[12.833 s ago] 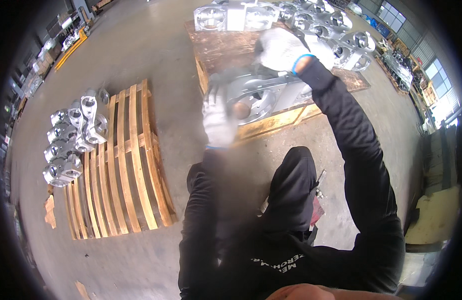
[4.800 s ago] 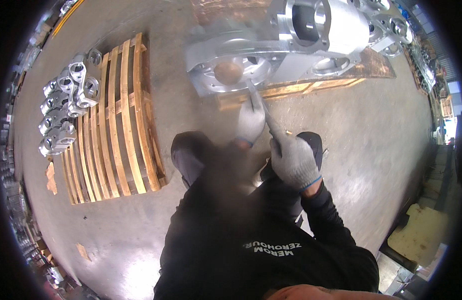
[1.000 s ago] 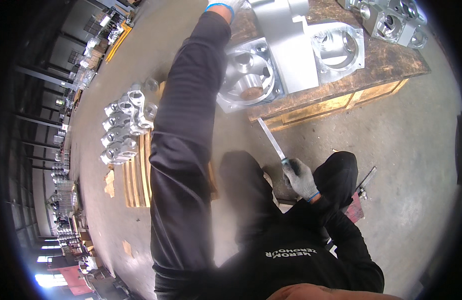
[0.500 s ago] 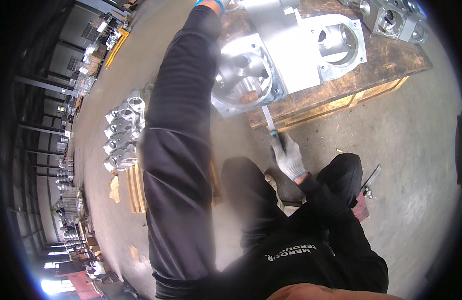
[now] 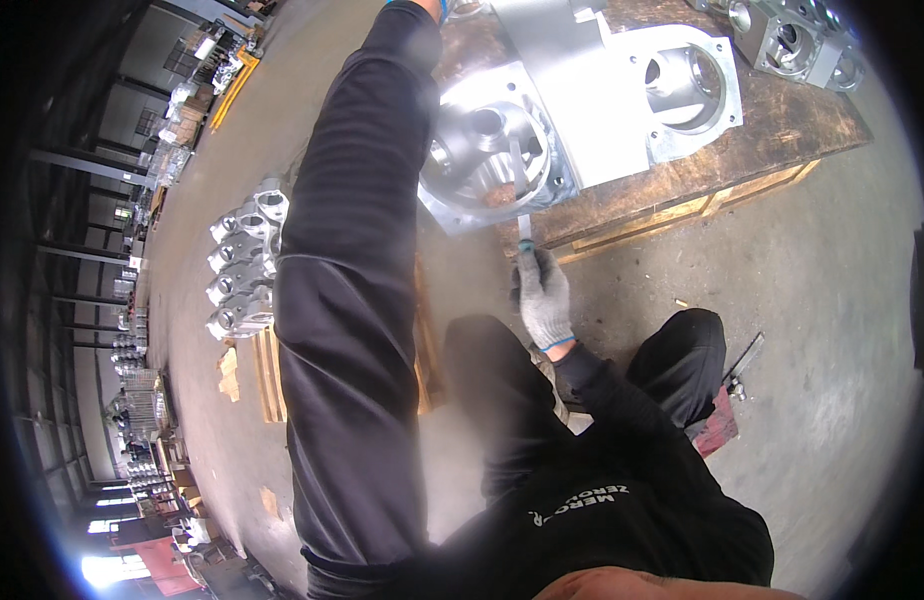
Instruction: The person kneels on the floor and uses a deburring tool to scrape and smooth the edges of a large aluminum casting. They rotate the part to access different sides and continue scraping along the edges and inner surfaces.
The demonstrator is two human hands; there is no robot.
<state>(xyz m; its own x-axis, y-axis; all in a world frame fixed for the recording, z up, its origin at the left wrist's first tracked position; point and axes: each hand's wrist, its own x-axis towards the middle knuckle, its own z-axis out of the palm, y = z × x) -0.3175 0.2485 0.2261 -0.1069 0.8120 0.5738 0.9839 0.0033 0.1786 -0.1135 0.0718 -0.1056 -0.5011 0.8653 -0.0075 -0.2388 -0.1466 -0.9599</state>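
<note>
1. Grey concrete floor (image 5: 832, 300) is spread around and below the right grip (image 5: 544, 290) in the head view.
2. Just above that grip, a brown wooden desk (image 5: 782, 130) is seen, with paler boards along its near side.
3. On the desk, a large silver casting (image 5: 597, 120) is set above the grip, its round opening faced toward the wearer.
4. A flat-bladed tool (image 5: 525, 226) with a green handle is clamped in the gloved right grip; its blade is pointed up at the opening's near rim. Whether the rim is touched cannot be told.
5. Up and left of the grip, a dark sleeve (image 5: 357, 280) is stretched past the casting. The left grip is cut off by the upper edge, so its state cannot be told.
6. Well to the grip's left, smaller castings (image 5: 244, 275) are lined up by a slatted pallet (image 5: 270, 370), partly hidden by the sleeve.
7. Right of and below the grip, a grey tool (image 5: 747, 354) is laid near the bent knee (image 5: 687, 360).
</note>
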